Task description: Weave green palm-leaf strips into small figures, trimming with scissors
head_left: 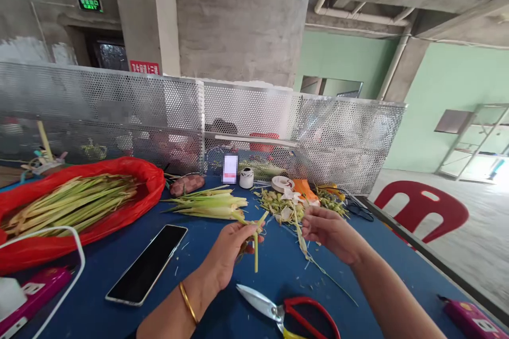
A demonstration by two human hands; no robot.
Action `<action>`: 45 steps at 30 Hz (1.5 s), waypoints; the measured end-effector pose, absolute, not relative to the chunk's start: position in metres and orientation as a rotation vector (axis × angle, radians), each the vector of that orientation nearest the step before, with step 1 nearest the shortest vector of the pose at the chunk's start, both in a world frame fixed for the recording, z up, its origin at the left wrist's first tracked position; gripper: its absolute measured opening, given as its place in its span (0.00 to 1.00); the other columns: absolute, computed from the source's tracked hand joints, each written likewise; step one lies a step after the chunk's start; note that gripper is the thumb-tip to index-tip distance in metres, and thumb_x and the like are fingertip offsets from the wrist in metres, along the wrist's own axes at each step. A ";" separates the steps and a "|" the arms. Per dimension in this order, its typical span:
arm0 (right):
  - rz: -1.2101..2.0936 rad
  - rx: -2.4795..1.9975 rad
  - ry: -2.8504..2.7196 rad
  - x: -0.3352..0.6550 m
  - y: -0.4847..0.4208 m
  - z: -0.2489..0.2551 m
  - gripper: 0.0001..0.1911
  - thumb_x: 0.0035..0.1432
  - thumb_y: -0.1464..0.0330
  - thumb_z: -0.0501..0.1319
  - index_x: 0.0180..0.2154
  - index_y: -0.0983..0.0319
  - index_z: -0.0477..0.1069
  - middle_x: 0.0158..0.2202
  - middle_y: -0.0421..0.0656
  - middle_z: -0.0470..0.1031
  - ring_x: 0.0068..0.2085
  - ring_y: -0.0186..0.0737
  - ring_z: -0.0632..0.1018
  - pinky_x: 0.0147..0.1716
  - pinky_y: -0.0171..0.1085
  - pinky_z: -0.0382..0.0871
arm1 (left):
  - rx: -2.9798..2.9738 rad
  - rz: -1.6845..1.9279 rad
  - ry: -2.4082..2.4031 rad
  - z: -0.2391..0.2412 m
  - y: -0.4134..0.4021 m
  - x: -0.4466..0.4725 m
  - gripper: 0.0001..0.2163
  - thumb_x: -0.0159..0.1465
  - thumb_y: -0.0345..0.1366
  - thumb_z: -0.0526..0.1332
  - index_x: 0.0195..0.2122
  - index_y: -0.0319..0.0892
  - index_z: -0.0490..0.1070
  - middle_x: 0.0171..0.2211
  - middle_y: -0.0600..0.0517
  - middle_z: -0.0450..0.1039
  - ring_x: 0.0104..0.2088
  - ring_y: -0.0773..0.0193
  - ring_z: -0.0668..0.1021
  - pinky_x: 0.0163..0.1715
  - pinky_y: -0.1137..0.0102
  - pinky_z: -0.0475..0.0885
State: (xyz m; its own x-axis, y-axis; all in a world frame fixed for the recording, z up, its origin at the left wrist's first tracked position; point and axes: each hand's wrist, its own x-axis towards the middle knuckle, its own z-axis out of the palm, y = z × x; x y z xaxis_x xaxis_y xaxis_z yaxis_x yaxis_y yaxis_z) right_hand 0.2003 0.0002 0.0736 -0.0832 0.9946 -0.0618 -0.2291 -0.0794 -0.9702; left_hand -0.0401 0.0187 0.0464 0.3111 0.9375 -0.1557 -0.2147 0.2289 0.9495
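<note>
My left hand [234,246], with a gold bangle at the wrist, pinches a small bundle of pale green plant stalks [256,251] above the blue table. One stalk points down and another slants up to the right. My right hand [330,230] is closed to the right of it, thumb and fingers pressed together. A thin pale strip [301,241] hangs at its fingertips and trails toward a long thin strand; whether the fingers grip it is not clear. Scissors [274,310] with red and yellow handles lie spread below the hands.
Broad green leaves [214,204] lie behind my left hand, and a heap of plant scraps [280,204] by a tape roll [282,184]. A red bag [149,183] of long leaves and a black phone [149,265] are at left. A perforated metal screen [250,106] bounds the back.
</note>
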 end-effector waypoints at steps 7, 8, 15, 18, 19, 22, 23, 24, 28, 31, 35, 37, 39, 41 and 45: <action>1.454 -1.095 -1.180 0.162 0.018 0.041 0.18 0.41 0.59 0.72 0.32 0.63 0.73 0.23 0.38 0.73 0.26 0.33 0.75 0.31 0.33 0.70 | 0.857 1.028 0.891 0.036 0.022 -0.043 0.17 0.50 0.43 0.67 0.38 0.37 0.77 0.26 0.50 0.75 0.30 0.66 0.76 0.26 0.75 0.63; 1.448 -1.148 -1.183 0.162 0.018 0.035 0.19 0.40 0.59 0.72 0.33 0.63 0.73 0.23 0.38 0.73 0.27 0.33 0.75 0.32 0.34 0.70 | 0.836 1.045 0.906 0.035 0.022 -0.042 0.16 0.51 0.42 0.67 0.37 0.37 0.77 0.26 0.50 0.75 0.29 0.66 0.76 0.25 0.75 0.63; 1.122 -1.376 -1.350 0.171 0.027 0.011 0.15 0.42 0.57 0.68 0.24 0.62 0.71 0.20 0.38 0.72 0.25 0.36 0.72 0.29 0.36 0.66 | 0.797 1.064 0.970 0.021 0.024 -0.034 0.15 0.51 0.41 0.67 0.37 0.37 0.76 0.26 0.50 0.76 0.28 0.65 0.77 0.25 0.75 0.65; 0.907 -1.414 -1.344 0.176 0.034 0.005 0.16 0.44 0.56 0.66 0.21 0.60 0.67 0.19 0.38 0.71 0.25 0.37 0.71 0.30 0.37 0.66 | 0.765 1.149 1.057 0.016 0.028 -0.035 0.14 0.51 0.41 0.67 0.34 0.36 0.77 0.25 0.49 0.76 0.29 0.64 0.77 0.26 0.74 0.66; 0.892 -1.415 -1.321 0.177 0.036 0.004 0.17 0.44 0.54 0.65 0.21 0.60 0.66 0.20 0.39 0.71 0.26 0.39 0.72 0.31 0.38 0.66 | 0.755 1.177 1.092 0.015 0.029 -0.035 0.14 0.51 0.41 0.67 0.33 0.36 0.77 0.25 0.48 0.76 0.30 0.63 0.77 0.27 0.74 0.67; 0.964 -1.374 -1.282 0.176 0.037 0.005 0.19 0.45 0.51 0.63 0.23 0.59 0.65 0.25 0.42 0.74 0.30 0.42 0.76 0.35 0.40 0.70 | 0.759 1.208 1.135 0.014 0.031 -0.035 0.13 0.51 0.41 0.67 0.32 0.36 0.77 0.27 0.47 0.77 0.31 0.62 0.78 0.27 0.73 0.67; 0.996 -1.357 -1.280 0.174 0.036 0.006 0.19 0.45 0.51 0.63 0.24 0.59 0.65 0.26 0.42 0.74 0.30 0.41 0.76 0.35 0.41 0.70 | 0.774 1.196 1.126 0.015 0.030 -0.035 0.13 0.51 0.40 0.67 0.33 0.36 0.77 0.28 0.47 0.77 0.32 0.62 0.78 0.27 0.73 0.67; 1.025 -1.342 -1.283 0.171 0.034 0.008 0.19 0.46 0.51 0.63 0.24 0.59 0.65 0.25 0.41 0.73 0.29 0.40 0.76 0.35 0.41 0.71 | 0.796 1.174 1.108 0.015 0.028 -0.034 0.13 0.52 0.40 0.66 0.34 0.36 0.77 0.30 0.47 0.77 0.32 0.62 0.78 0.27 0.74 0.67; 1.102 -1.319 -1.319 0.157 0.026 0.011 0.16 0.47 0.55 0.64 0.23 0.59 0.64 0.17 0.35 0.66 0.21 0.34 0.70 0.25 0.36 0.68 | 0.909 1.010 0.984 0.018 0.020 -0.030 0.12 0.53 0.39 0.65 0.34 0.37 0.77 0.32 0.48 0.77 0.32 0.64 0.78 0.26 0.75 0.66; 1.070 -1.315 -1.417 0.147 0.019 0.012 0.12 0.52 0.59 0.60 0.24 0.60 0.65 0.16 0.33 0.63 0.18 0.31 0.65 0.20 0.32 0.62 | 0.920 0.867 0.896 0.017 0.016 -0.028 0.10 0.54 0.39 0.65 0.32 0.36 0.77 0.28 0.50 0.75 0.29 0.67 0.77 0.24 0.77 0.65; 0.966 -1.300 -1.554 0.140 0.015 0.008 0.09 0.56 0.63 0.57 0.27 0.60 0.66 0.21 0.35 0.68 0.21 0.31 0.66 0.22 0.31 0.60 | 0.835 0.712 0.803 0.013 0.015 -0.027 0.11 0.54 0.39 0.65 0.35 0.37 0.77 0.29 0.49 0.76 0.27 0.67 0.77 0.23 0.77 0.65; 0.928 -1.294 -1.567 0.140 0.015 0.005 0.08 0.56 0.64 0.57 0.27 0.60 0.67 0.21 0.35 0.67 0.23 0.32 0.67 0.23 0.32 0.60 | 0.804 0.675 0.808 0.013 0.015 -0.027 0.12 0.55 0.39 0.65 0.36 0.37 0.76 0.33 0.47 0.77 0.27 0.68 0.77 0.24 0.77 0.67; 0.948 -1.267 -1.525 0.140 0.016 0.005 0.10 0.56 0.62 0.58 0.26 0.60 0.67 0.21 0.35 0.66 0.24 0.33 0.68 0.25 0.33 0.62 | 0.797 0.685 0.831 0.013 0.016 -0.028 0.12 0.55 0.39 0.64 0.35 0.36 0.76 0.35 0.46 0.78 0.27 0.68 0.77 0.25 0.77 0.68; 1.022 -1.223 -1.421 0.139 0.016 0.007 0.13 0.55 0.59 0.59 0.25 0.60 0.65 0.21 0.36 0.66 0.24 0.34 0.69 0.27 0.34 0.64 | 0.800 0.727 0.855 0.013 0.018 -0.029 0.11 0.55 0.39 0.65 0.33 0.35 0.76 0.35 0.46 0.78 0.27 0.68 0.77 0.27 0.76 0.70; 1.233 -1.159 -1.263 0.139 0.014 0.013 0.18 0.52 0.54 0.61 0.24 0.60 0.62 0.18 0.33 0.60 0.18 0.29 0.62 0.22 0.33 0.62 | 0.834 0.865 0.931 0.012 0.020 -0.028 0.11 0.53 0.40 0.66 0.30 0.36 0.75 0.29 0.48 0.77 0.26 0.67 0.77 0.30 0.73 0.72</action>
